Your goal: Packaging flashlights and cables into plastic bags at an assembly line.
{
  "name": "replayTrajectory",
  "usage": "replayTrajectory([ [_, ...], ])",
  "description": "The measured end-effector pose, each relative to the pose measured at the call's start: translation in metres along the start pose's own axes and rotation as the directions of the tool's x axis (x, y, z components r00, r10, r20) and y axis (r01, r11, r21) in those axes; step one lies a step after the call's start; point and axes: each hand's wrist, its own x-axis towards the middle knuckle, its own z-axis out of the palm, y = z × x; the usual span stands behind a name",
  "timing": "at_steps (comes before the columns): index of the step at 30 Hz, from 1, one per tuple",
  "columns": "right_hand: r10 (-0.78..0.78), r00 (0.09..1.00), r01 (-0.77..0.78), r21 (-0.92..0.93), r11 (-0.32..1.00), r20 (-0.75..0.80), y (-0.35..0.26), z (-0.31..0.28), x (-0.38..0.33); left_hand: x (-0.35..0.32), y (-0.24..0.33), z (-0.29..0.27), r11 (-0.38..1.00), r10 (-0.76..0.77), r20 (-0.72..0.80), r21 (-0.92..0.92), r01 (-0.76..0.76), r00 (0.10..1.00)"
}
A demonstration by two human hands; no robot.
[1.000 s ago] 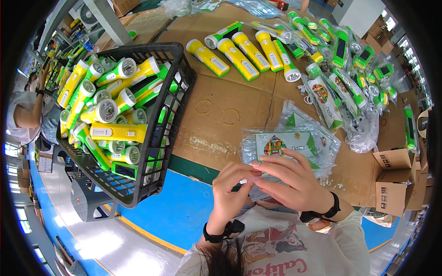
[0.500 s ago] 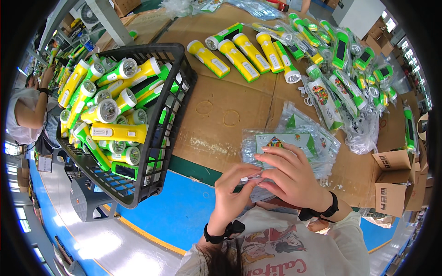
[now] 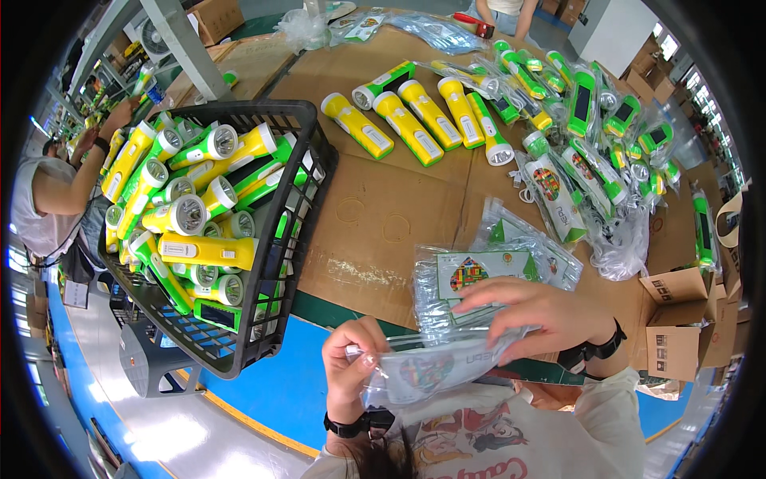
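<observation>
A clear plastic slider bag point(image 3: 427, 371) with a printed front stretches slantwise between my hands, over the table's near edge. My left hand point(image 3: 351, 371) pinches its left end, close to a small white slider. At the bag's right end, my right hand point(image 3: 538, 319) grips the edge near the thumb, its other fingers reaching out loosely. Beyond it lies a stack of flat clear bags point(image 3: 435, 291), with a green-and-white printed card point(image 3: 495, 267) showing through the top one. My right fingers partly cover this stack.
On the left, a black crate point(image 3: 275, 319) is heaped with yellow-and-green flashlights point(image 3: 207, 251). Several loose flashlights point(image 3: 403, 132) lie in a row on the cardboard-covered table point(image 3: 351, 247). Bagged flashlights point(image 3: 586, 100) pile up at the right, above an open carton point(image 3: 678, 319). Another person point(image 3: 60, 188) works far left.
My hands were close together over the stack; now they are apart. The slider bag has come off toward me and spreads between them. The left hand moved left and nearer.
</observation>
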Motion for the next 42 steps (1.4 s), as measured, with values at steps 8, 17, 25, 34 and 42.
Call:
replayTrajectory([
  [8, 0.158, 0.861, -0.096, 0.152, 0.984, -0.484, 0.069, -0.091, 0.034, -0.014, 0.020, -0.017, 0.888, 0.238, -0.073, 0.419, -0.187, 0.968],
  [17, 0.402, 0.472, -0.833, -0.248, 0.494, -0.785, 0.211, -0.175, 0.067, -0.019, 0.022, 0.014, 0.490, 0.094, 0.152, 0.854, -0.178, 0.984],
  [25, 0.653, 0.649, -0.040, 0.839, 0.542, -0.391, 0.145, -0.139, 0.033, -0.023, 0.018, 0.010, 0.520, 0.146, 0.101, 0.838, -0.163, 0.984],
  [34, 0.057, 0.882, 0.444, 0.866, 0.230, -0.468, 0.064, -0.075, 0.049, -0.016, 0.023, 0.031, 0.505, 0.110, 0.319, 0.797, -0.330, 0.941],
  [42, -0.111, 0.934, 0.331, 0.699, 0.634, -0.341, 0.019, 0.012, 0.050, -0.011, 0.018, 0.040, 0.504, 0.090, 0.371, 0.784, -0.363, 0.924],
])
